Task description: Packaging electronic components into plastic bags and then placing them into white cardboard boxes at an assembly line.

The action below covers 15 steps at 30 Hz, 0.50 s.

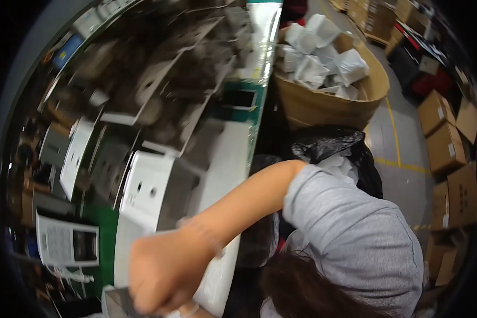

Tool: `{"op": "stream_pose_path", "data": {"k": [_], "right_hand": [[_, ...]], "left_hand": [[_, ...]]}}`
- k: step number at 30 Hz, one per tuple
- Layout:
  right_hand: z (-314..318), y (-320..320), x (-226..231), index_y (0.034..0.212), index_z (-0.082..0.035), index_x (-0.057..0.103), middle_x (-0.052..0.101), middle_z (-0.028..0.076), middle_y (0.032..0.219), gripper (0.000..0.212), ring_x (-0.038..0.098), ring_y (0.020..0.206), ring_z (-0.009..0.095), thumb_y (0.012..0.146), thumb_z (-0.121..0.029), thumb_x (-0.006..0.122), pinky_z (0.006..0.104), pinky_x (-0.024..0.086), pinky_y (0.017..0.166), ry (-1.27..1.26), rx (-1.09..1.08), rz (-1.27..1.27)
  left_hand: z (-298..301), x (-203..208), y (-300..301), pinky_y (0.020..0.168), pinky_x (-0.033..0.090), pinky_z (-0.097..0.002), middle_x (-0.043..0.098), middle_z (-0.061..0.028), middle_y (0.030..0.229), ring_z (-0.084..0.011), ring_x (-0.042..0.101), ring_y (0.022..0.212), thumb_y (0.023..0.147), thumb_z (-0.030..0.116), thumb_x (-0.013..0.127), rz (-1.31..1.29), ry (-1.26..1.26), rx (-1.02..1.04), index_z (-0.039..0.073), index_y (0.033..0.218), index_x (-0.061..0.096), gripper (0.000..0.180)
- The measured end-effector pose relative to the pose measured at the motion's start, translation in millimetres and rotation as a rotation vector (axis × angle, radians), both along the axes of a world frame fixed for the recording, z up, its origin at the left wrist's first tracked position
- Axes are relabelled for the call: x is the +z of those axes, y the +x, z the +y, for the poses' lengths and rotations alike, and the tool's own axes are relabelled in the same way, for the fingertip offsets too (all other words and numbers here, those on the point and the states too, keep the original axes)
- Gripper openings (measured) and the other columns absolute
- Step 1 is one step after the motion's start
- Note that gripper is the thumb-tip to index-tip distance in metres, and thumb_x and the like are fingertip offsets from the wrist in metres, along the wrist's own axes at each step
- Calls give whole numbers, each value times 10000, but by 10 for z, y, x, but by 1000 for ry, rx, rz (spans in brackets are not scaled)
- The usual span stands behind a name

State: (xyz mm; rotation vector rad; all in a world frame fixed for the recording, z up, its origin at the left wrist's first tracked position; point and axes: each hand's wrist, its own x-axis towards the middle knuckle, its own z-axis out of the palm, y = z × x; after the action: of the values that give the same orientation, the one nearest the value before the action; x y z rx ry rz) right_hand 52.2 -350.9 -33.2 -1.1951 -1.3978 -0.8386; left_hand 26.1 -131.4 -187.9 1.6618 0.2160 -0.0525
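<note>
My right hand (161, 273) is closed and blurred near the bottom of the view, its bent arm in a grey sleeve reaching across from the right. What its fingers hold, if anything, is hidden. Of my left arm, only a banded wrist (191, 310) shows at the lower edge, and its fingers are out of sight. Just beyond my right hand stands a white box-shaped housing (147, 188) with small holes in its front, on a white worktop (225, 153). A grey box-like piece (116, 302) lies beside my right hand, partly cut off.
Blurred open metal housings (169, 79) fill the far worktop. A white panel with a grille (66, 241) lies to the left. A large cardboard bin (328, 108) holds white wrapped bundles, near a black bag (373, 167). Cardboard boxes (444, 140) stand at right.
</note>
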Motion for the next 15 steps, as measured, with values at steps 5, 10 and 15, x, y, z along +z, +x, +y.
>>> {"op": "stream_pose_path", "data": {"k": [5,10,15], "right_hand": [[-1948,222,-867,640,-32,543,570,72,623,172,527,530,177,767,-82,647,275,421,501,-125,-766,513],[-3830,474,-1879,689,-6,555,552,113,637,260,498,598,174,790,-235,627,331,431,584,22,-1412,1023],[-5327,594,-2877,1116,-15,522,635,243,1029,337,621,962,384,811,-154,560,426,483,839,-453,-1668,1428]], "left_hand": [[543,-162,29,777,473,-300,556,-133,1205,-148,559,923,808,131,664,-83,609,-326,31,1261,528,484],[-93,91,-684,1013,334,-591,277,-316,1444,-485,306,1307,704,418,762,-388,1498,-587,23,1467,232,1009],[-114,308,-820,1102,196,-567,192,-283,1503,-458,212,1374,666,248,759,-111,1554,-510,48,1480,223,995]]}}
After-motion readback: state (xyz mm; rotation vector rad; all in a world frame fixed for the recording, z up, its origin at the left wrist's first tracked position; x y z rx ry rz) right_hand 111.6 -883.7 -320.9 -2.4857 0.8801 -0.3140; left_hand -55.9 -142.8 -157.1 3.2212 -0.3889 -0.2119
